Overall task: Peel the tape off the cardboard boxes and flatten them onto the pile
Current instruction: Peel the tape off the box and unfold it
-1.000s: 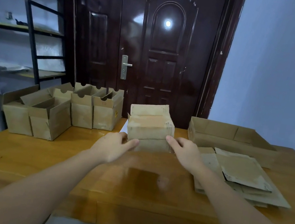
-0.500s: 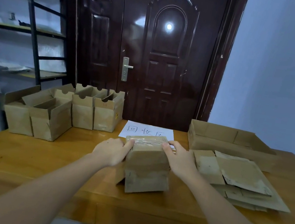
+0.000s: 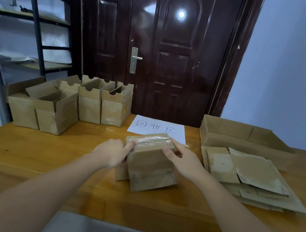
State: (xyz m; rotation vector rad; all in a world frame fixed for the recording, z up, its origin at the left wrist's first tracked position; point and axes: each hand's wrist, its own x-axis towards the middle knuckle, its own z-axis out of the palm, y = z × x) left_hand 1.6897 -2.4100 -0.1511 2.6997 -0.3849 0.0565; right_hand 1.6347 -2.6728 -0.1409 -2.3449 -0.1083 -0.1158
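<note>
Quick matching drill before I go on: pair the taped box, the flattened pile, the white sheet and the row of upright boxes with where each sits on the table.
Things:
1. small brown taped cardboard box
2. pile of flattened brown cardboard
3. white paper sheet with handwriting
4. row of open upright brown cardboard boxes

Places:
A. far left of the wooden table
B. right side, in front of a shallow cardboard tray
C. centre, held between left hand and right hand
D. flat, just behind the held box

Pairs: 1-C, 2-B, 3-D, 4-A
</note>
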